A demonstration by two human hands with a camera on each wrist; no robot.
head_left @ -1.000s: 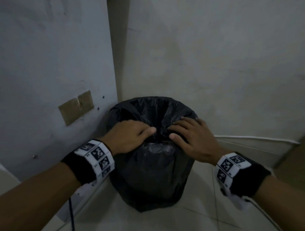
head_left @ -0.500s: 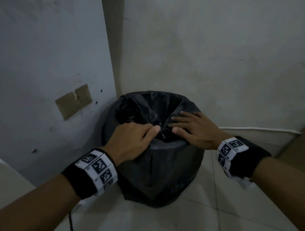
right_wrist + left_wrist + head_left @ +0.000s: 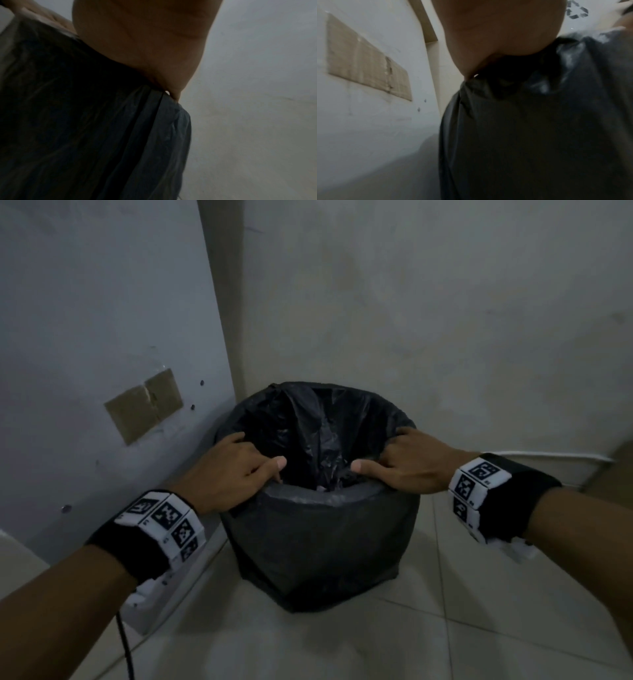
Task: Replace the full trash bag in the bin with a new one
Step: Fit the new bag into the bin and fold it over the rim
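Observation:
A round bin lined with a black trash bag (image 3: 318,542) stands on the floor in a wall corner. The bag's mouth is open and its edge is folded down over the rim. My left hand (image 3: 239,470) grips the bag at the left side of the rim, fingers curled over the edge and thumb lying along the near rim. My right hand (image 3: 407,463) grips it the same way on the right side. The left wrist view shows my palm (image 3: 496,33) pressed on the crinkled bag (image 3: 530,135). The right wrist view shows my palm (image 3: 145,40) on the bag (image 3: 85,135). The bin's contents are too dark to make out.
A grey wall with a taped cardboard patch (image 3: 144,405) stands close on the left, a plain wall behind. A white cable (image 3: 548,455) runs along the right wall's base. A black cord (image 3: 123,645) hangs at lower left. Tiled floor (image 3: 342,645) lies in front.
Both hands have slid apart from the middle of the near rim to the left and right sides. The bag's mouth, bunched between them before, is now spread open.

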